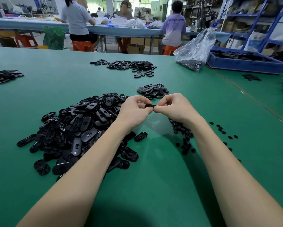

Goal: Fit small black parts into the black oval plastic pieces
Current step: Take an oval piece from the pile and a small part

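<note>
Hands meet over the green table [153, 185], pinching one black oval piece [150, 105].
Left hand [135, 112] and right hand [173, 107] each clamp an end, likely steadying it; big pile [75, 128] waits close.

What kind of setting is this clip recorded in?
Most likely a small factory assembly floor. Heaps of identical black oval pieces lie on a green worktable, other workers sit on stools at a long bench, and shelving racks hold stock.

Single head view; looks forward and down over green table [153, 185]; hands close, workshop behind.
</note>
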{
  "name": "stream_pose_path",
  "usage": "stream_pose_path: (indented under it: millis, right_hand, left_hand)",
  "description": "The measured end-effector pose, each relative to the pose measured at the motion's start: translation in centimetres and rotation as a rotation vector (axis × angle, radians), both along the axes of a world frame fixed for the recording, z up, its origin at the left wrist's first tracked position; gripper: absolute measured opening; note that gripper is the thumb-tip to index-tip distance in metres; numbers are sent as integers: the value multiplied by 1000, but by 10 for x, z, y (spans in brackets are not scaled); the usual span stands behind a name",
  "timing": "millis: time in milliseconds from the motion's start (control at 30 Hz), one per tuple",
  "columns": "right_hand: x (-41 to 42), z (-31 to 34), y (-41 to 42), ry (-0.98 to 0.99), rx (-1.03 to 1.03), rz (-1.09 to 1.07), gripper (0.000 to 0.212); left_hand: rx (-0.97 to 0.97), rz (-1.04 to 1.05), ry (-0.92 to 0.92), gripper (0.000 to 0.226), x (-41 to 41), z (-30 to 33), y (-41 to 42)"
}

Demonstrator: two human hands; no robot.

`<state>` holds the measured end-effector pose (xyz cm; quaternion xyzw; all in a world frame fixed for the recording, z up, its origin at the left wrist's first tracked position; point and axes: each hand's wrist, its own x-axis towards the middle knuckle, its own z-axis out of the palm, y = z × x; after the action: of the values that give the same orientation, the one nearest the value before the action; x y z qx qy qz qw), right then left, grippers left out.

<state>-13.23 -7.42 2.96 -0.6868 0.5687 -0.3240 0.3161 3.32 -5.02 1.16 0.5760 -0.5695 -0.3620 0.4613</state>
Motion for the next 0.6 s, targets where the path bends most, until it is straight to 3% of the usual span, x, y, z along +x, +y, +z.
stream_pose_path:
  millis: [167,367,467,600]
  right_hand:
    - [-4,0,1,-65,-79,72,11]
    - [-3,-7,1,-11,-186,158,22]
    - [-3,-13,-1,22,-181,102,17]
    - [-3,-15,-18,105,-198,-128,10]
  left_hand:
    - [-12,12,54,12,3,2,1]
    - [52,44,131,19,7,4,2]
    - [66,47,117,15,7,4,0]
    - [83,38,71,9,8,3,-4]
